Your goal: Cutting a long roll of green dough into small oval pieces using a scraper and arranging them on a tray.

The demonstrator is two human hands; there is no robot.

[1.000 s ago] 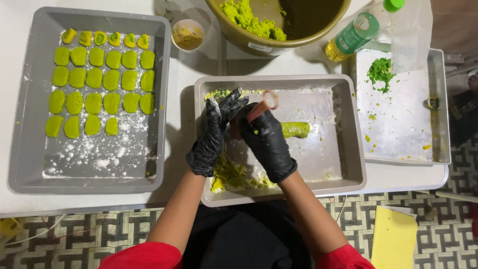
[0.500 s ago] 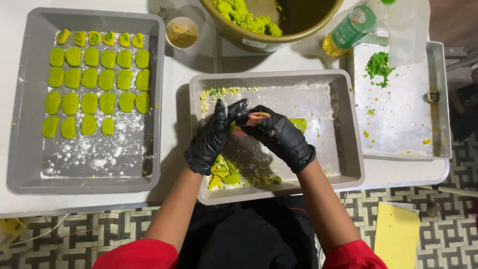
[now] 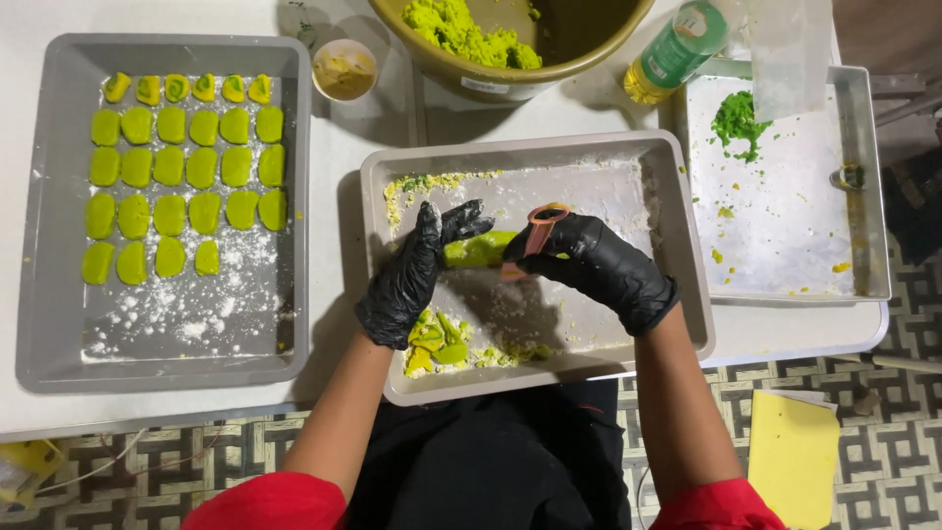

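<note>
**Dough work in the middle tray: many pieces done, much dough left**

Scraps (image 3: 439, 345) of green and yellow dough lie at the near edge of the middle tray (image 3: 687, 245), just in front of us. Above them our left hand (image 3: 407, 280), in a black glove, rests with the fingers spread wide, their tips touching a green dough piece (image 3: 478, 249) that lies on the floured tray floor. Our right hand (image 3: 599, 267) is closed around a small round cutter (image 3: 543, 228) of orange-brown colour, which stands just beside the right end of this piece, perhaps touching it; we cannot tell exactly.

As we judge it, the work is somewhere in the middle. In the left tray (image 3: 39, 245) about four rows of cut green pieces (image 3: 186, 167) are already laid, and they fill only the far half; the near half shows only flour. At the far side the big bowl (image 3: 589, 54) holds a good heap of green dough (image 3: 461, 29), so a lot remains to shape.

For moving, the room is narrow. The middle tray has raised walls, and its near wall stands at the table edge, above the patterned floor. The right tray (image 3: 868, 196) nearly touches the middle one, and a green bottle (image 3: 677, 49) and a small cup (image 3: 345, 69) stand near the bowl. The open gap of table between the left and middle trays is the freest way.
</note>
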